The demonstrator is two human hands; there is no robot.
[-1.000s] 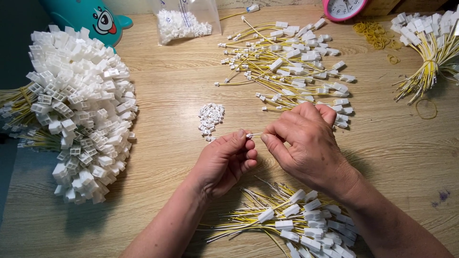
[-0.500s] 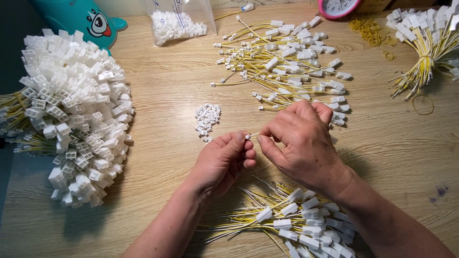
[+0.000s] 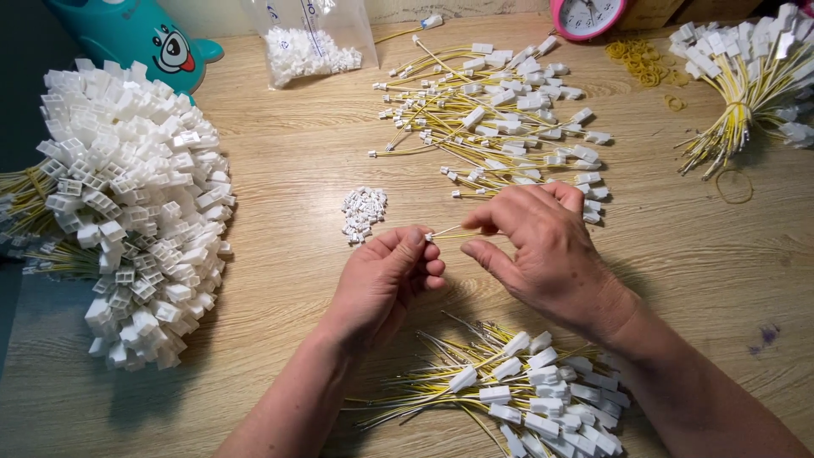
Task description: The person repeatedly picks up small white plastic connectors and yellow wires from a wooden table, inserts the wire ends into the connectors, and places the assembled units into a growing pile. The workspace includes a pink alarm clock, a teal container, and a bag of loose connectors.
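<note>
Head view. The left hand point(image 3: 381, 284) and the right hand point(image 3: 543, 250) meet over the wooden table point(image 3: 288, 170). Between them runs a thin yellow wire point(image 3: 448, 232) with a small white connector point(image 3: 429, 237) at its left end. The left thumb and forefinger are pinched narrow on the connector; the right thumb and forefinger are pinched on the wire just to the right of it. Compared with half a second ago, both hands sit in almost the same place with the same pinch, so the work at the wire's tip is continuing.

Just left of the grip lies a small heap of loose white connectors point(image 3: 363, 212). Beyond the grip is a scattered pile of wires point(image 3: 492, 127). Below it lies a second pile of wires point(image 3: 526, 399). Far left sits a large bundle point(image 3: 136, 212).

Containers: a clear plastic bag point(image 3: 309, 42), beyond and left of the grip, holds white connectors.
</note>
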